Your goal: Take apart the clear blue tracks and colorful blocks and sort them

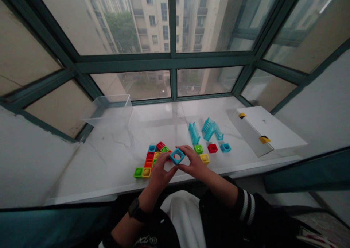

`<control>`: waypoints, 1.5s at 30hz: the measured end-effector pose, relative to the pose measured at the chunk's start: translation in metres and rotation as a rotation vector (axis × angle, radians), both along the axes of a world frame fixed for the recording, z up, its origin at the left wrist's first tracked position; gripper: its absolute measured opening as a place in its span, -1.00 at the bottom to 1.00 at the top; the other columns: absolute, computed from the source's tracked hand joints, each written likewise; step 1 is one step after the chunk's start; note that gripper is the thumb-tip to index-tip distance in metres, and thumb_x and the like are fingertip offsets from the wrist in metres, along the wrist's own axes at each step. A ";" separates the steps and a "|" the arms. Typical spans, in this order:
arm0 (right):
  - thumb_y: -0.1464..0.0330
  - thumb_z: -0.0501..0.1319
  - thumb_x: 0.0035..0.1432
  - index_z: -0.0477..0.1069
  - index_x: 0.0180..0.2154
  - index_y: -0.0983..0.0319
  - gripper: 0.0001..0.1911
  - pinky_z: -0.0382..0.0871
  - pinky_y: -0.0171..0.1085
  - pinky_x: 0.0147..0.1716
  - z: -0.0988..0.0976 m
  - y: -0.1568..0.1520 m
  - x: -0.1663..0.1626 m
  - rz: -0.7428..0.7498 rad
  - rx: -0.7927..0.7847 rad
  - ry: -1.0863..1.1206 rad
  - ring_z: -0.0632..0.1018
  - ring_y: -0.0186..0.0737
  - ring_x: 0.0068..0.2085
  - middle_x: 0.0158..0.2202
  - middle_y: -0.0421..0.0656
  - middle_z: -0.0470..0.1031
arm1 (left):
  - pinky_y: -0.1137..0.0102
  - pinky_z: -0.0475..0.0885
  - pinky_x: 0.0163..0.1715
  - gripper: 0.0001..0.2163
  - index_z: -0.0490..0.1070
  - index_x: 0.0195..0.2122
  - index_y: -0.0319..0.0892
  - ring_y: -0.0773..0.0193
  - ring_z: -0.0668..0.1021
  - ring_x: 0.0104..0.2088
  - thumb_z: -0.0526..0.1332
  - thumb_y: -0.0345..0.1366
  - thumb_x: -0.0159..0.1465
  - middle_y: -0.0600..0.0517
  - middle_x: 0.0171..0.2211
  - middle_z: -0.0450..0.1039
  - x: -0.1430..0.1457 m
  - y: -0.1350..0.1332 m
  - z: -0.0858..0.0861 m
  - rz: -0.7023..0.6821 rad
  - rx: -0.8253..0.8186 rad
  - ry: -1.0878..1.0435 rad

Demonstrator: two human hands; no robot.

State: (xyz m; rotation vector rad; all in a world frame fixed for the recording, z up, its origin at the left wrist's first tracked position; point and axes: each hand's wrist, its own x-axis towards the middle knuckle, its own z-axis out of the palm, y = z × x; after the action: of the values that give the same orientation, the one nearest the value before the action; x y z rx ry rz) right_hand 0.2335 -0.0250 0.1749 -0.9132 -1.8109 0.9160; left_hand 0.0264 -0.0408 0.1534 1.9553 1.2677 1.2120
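Between both hands, a blue cube block (177, 156) with a round hole is held up above the sill's front part. My left hand (161, 171) pinches its left side. From the right, my right hand (194, 163) grips it with thumb and fingers. Just left of and behind my left hand lie several coloured cube blocks (150, 155) in red, blue, yellow and green, set side by side; my hand partly hides them. Near my right hand are a yellow block (204, 159), a green block (198, 149), a red block (212, 148) and another blue block (225, 147).
Several translucent blue ribbed track pieces (209, 129) lie behind the loose blocks. A clear plastic bin (109, 111) stands at the back left. On the right is a white box (269, 129) with yellow-and-black tabs. Green-framed windows (172, 62) border the white marble sill (109, 160).
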 end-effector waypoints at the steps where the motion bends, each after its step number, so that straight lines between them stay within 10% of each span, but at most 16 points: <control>1: 0.29 0.48 0.14 0.31 0.33 -0.01 -0.23 0.40 0.06 0.23 0.001 -0.001 0.001 -0.006 0.006 -0.013 0.47 0.06 0.22 0.20 -0.04 0.41 | 0.03 0.51 0.10 -0.66 0.45 0.05 -0.06 -0.01 0.56 0.07 0.40 -0.14 0.29 -0.11 0.04 0.52 0.001 0.000 -0.002 0.017 0.025 0.028; 9: 0.38 0.47 0.05 0.28 0.36 -0.02 -0.14 0.34 0.07 0.29 0.004 -0.006 0.022 -0.054 0.050 -0.145 0.45 0.08 0.26 0.25 -0.05 0.41 | 0.00 0.50 0.17 -0.53 0.36 0.25 0.00 -0.05 0.55 0.17 0.36 -0.13 0.33 -0.13 0.14 0.50 0.012 0.001 -0.012 -0.042 0.071 0.150; 16: 0.30 0.42 0.14 0.23 0.38 0.06 -0.19 0.28 0.15 0.32 -0.007 0.003 0.097 -0.391 0.099 -0.145 0.44 0.10 0.29 0.29 -0.02 0.41 | -0.03 0.48 0.21 -0.60 0.43 0.23 -0.02 -0.03 0.55 0.19 0.28 -0.14 0.39 -0.13 0.17 0.51 -0.002 0.007 -0.027 -0.048 0.009 0.229; 27: 0.03 0.34 0.13 0.33 0.30 0.18 -0.23 0.46 0.08 0.19 -0.077 0.011 0.240 -0.797 -0.035 -0.289 0.55 0.10 0.15 0.26 0.06 0.45 | -0.04 0.47 0.20 -0.69 0.52 0.10 -0.04 -0.01 0.58 0.14 0.19 -0.09 0.42 -0.09 0.09 0.57 -0.051 0.014 -0.041 0.062 -0.077 0.283; 45: 0.08 0.39 0.00 0.19 0.39 0.20 -0.03 0.57 0.03 0.07 -0.144 0.037 0.264 -0.765 -0.208 -0.304 0.62 0.08 0.07 0.30 0.11 0.41 | 0.03 0.53 0.13 -0.72 0.55 0.03 -0.04 0.01 0.62 0.06 0.17 -0.09 0.41 -0.07 0.00 0.61 -0.057 0.010 -0.043 0.075 -0.073 0.263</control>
State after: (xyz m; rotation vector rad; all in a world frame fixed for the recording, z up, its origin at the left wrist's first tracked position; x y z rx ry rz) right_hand 0.4979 0.0115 0.0309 -1.7880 -1.4104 0.4859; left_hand -0.0302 -0.0304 0.1108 2.0809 1.5054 0.9499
